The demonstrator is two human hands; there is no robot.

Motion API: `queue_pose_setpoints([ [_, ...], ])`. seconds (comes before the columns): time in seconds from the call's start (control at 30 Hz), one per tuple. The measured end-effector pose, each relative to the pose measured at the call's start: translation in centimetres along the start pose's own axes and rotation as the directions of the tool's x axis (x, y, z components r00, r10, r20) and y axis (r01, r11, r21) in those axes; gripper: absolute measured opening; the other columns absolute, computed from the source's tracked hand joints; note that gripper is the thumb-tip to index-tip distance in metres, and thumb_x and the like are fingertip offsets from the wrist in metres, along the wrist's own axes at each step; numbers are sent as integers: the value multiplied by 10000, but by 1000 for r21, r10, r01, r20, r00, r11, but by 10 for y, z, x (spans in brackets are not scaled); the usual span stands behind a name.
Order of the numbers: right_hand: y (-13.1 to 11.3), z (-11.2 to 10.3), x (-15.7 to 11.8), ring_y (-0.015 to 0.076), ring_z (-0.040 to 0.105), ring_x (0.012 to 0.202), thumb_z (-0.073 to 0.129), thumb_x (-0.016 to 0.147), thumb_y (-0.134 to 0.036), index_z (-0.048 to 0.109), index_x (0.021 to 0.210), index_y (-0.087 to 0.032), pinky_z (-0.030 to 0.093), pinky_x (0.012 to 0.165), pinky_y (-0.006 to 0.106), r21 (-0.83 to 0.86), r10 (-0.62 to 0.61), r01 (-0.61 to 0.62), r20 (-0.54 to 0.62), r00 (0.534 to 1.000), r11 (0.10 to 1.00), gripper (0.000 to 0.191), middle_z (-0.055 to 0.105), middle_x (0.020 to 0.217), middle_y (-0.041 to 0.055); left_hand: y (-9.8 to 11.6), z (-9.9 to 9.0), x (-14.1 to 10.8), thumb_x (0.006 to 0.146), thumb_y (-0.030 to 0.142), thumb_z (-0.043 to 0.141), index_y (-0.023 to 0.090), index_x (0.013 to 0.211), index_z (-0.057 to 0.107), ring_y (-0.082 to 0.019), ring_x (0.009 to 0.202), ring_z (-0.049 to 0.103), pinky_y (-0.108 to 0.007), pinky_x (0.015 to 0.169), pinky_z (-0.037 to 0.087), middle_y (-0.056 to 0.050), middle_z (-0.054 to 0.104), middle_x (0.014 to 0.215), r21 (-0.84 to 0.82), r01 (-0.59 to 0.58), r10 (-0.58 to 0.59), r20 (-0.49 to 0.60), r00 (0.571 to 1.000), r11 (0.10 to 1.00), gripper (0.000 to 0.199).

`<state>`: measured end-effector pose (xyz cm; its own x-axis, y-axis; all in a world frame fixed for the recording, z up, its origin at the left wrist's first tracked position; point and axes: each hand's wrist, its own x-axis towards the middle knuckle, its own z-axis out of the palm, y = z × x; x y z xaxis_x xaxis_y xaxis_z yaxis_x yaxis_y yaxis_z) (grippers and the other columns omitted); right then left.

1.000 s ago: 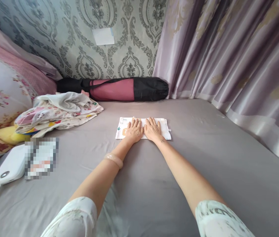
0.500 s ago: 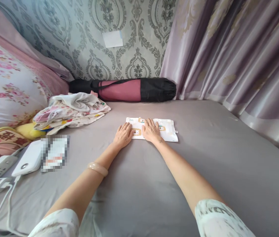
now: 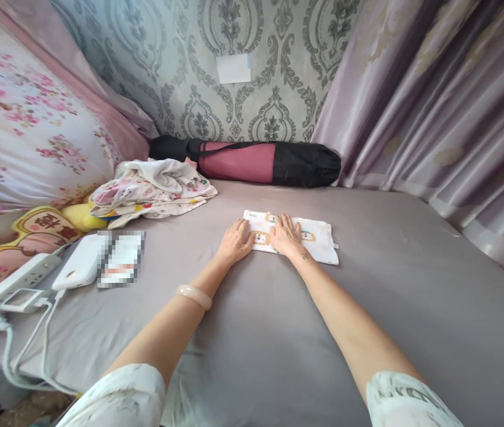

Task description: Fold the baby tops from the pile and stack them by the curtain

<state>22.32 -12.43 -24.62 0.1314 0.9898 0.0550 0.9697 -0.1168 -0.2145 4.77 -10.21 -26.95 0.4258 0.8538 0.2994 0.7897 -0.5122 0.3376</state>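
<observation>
On the grey bedsheet [image 3: 256,338], a white printed cotton cloth [image 3: 325,242] is covered at its left end by the open left hand [image 3: 235,242] and near its middle by the open right hand [image 3: 285,236]. It appears folded into a flat rectangle; farther left, a crumpled multicoloured fabric pile [image 3: 158,188] is left unfolded.

Cloth [image 3: 323,243] on sheet [image 3: 278,332] — rolled mat [image 3: 238,161] behind, clothes [image 3: 154,187] left.

The person is wearing a pale top with grey-green patterned sleeves [image 3: 123,388]. A smooth, pale bangle [image 3: 195,296] is circling the left forearm [image 3: 169,323], and a small dark marking [image 3: 305,256] is showing near the right wrist [image 3: 297,254].
</observation>
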Motion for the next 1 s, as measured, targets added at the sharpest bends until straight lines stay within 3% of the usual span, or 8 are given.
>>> queue_pose_setpoints([
  [0.23,-25,10,6,258,169,1475,181,1004,-361,289,1513,-67,109,1186,462,19,-92,93,-22,995,995,598,236,1600,131,-8,3,2,910,336,472,136,1317,454,-247,1289,495,-392,1102,407,-169,548,1345,-70,33,-39,-86,996,997,454],
  [0.57,-24,17,6,264,165,1472,171,1014,-375,277,1516,-66,108,1179,472,-43,-93,93,-7,996,995,599,233,1599,139,-18,15,4,868,266,525,151,1229,487,-257,1100,591,-431,987,484,-154,614,1174,-128,6,-32,-209,977,992,381],
  [0.8,-38,8,12,288,173,1470,230,991,-326,318,1496,-66,127,1169,506,-1,-75,75,18,997,997,575,248,1592,156,-19,15,6,889,153,410,145,1165,519,-240,1042,603,-410,964,484,-147,635,1079,-140,33,-62,-208,976,990,297],
  [1.0,-51,23,14,290,195,1461,227,991,-352,343,1486,-51,99,1173,484,1,-96,97,-73,993,995,591,303,1570,159,-22,14,6,808,33,368,96,1215,510,-235,1136,567,-388,1022,445,-174,608,1164,-192,124,-158,-175,972,973,435],
])
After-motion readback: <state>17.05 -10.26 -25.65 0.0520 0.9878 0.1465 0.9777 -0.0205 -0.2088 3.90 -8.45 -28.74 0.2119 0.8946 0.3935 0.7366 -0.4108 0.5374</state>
